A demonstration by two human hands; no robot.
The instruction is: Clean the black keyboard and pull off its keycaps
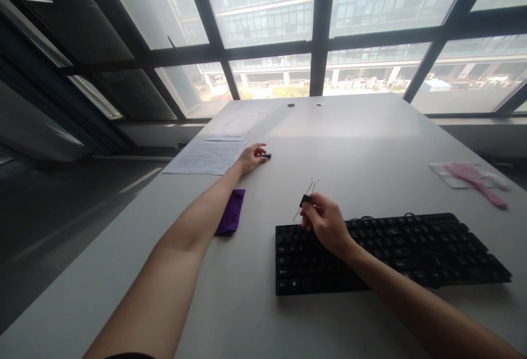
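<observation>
1. The right hand is closed in a pinch on a black binder clip, by the keyboard's far left corner; a slack grip could drop it onto the keyboard.
2. The left hand, half-curled, is at a small dark item above the bench; I can't tell if it's gripped; a clumsy fingertip might knock it away.
3. The left forearm crosses over purple cloth; a low sweep could drag that.

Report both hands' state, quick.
Left hand: at a small black object on the white table; can't tell if closed.
Right hand: closed, holding a black binder clip with silver wire handles.
</observation>
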